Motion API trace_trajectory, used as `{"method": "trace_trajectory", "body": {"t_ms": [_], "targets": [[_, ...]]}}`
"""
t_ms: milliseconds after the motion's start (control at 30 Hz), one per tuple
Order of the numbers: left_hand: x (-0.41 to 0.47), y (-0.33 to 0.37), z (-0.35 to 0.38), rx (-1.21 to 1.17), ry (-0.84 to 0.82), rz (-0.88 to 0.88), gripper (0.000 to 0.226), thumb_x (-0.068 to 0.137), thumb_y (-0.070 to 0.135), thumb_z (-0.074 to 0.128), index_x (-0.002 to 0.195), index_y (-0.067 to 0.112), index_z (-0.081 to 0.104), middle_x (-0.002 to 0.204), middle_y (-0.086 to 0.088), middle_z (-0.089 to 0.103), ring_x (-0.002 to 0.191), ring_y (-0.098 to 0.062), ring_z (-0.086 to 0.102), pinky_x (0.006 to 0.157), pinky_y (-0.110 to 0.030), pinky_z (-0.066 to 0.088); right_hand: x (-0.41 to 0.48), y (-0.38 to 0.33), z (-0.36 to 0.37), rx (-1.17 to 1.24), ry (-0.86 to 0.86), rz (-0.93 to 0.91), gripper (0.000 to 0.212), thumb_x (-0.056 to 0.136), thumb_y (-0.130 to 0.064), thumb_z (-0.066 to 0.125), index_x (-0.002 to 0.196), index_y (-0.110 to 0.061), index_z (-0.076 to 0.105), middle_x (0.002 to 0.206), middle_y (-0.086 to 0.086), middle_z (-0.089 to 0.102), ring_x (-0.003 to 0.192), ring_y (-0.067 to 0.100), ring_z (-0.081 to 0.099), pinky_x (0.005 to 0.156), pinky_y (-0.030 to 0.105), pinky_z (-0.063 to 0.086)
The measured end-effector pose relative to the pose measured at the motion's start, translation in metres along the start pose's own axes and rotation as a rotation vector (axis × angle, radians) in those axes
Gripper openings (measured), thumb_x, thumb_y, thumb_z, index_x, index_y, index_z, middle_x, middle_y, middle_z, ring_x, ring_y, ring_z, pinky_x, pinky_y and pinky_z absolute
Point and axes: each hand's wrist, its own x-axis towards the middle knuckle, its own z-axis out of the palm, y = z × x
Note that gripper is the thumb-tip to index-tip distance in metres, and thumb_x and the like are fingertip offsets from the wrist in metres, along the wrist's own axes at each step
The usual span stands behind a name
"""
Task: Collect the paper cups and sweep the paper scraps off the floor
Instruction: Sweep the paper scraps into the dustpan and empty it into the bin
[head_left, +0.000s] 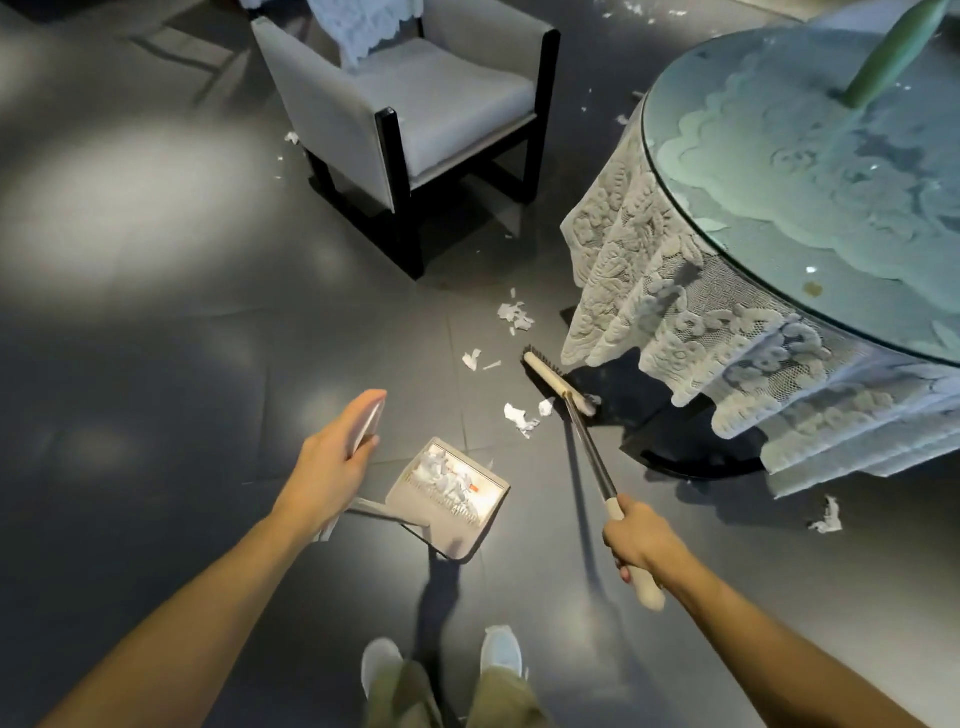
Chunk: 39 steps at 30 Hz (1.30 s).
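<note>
Dark grey tiled floor (156, 364), with a grey armchair (415, 104) at the back. On the right is a round table (831, 208) with a glass top and a lace cloth (649, 270) hanging down. Person's left hand (332, 462) curls round the pale grip at the top of the dustpan handle. The dustpan (452, 493) itself sits on the floor just right of and below that hand, with white scraps piled inside it. Person's right hand (636, 540) is clenched round the handle of the broom (558, 382), near its pale end. Broom head is down on the floor ahead of that hand, right at the cloth's hem. Loose paper scraps (519, 418) lie just left of the broom head, between it and the dustpan. More lie further ahead by the cloth, one lies right of the right hand near the table, and small bits lie by the armchair. Pale shoes (501, 652) show at bottom centre.
</note>
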Motion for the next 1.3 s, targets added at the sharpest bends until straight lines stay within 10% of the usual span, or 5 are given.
{"method": "trace_trajectory", "body": {"t_ms": [267,467,800,1300], "targets": [[0.064,0.01,0.011,0.042,-0.106,0.082,0.047,0.098,0.016,0.047,0.135,0.042,0.037,0.136,0.002,0.05,0.121,-0.024,0.047,0.091,-0.027,0.033,0.011,0.005,0.021,0.112,-0.196,0.225,0.059,0.093,-0.005,0.043,0.145,-0.022,0.021,0.07,0.012,0.048,0.05,0.013,0.046,0.044,0.024,0.045],[0.079,0.006,0.008,0.003,-0.14,0.124,0.048,0.098,0.015,0.045,0.136,0.042,0.036,0.134,0.0,0.051,0.12,-0.021,0.046,0.091,-0.025,0.032,-0.032,-0.039,0.044,-0.147,-0.188,0.066,0.024,0.093,-0.018,0.052,0.115,-0.015,0.044,0.082,0.001,0.051,0.064,0.01,0.05,0.056,0.018,0.048],[0.096,-0.021,-0.041,-0.011,-0.231,0.17,0.048,0.099,0.019,0.041,0.13,0.054,0.03,0.13,-0.002,0.051,0.117,-0.022,0.047,0.09,-0.03,0.035,-0.091,-0.118,0.002,0.57,-0.477,0.331,0.031,0.089,0.008,0.041,0.111,-0.013,0.048,0.043,0.001,0.037,0.027,0.006,0.036,0.028,0.012,0.032],[0.178,-0.053,-0.127,0.098,-0.224,0.063,0.045,0.098,0.022,0.047,0.129,0.054,0.037,0.142,0.0,0.045,0.128,-0.024,0.043,0.096,-0.03,0.033,0.057,-0.231,-0.04,0.326,-0.151,0.094,0.025,0.084,0.008,0.038,0.084,-0.011,0.053,0.038,0.004,0.042,0.027,0.01,0.036,0.034,0.014,0.035]]}}
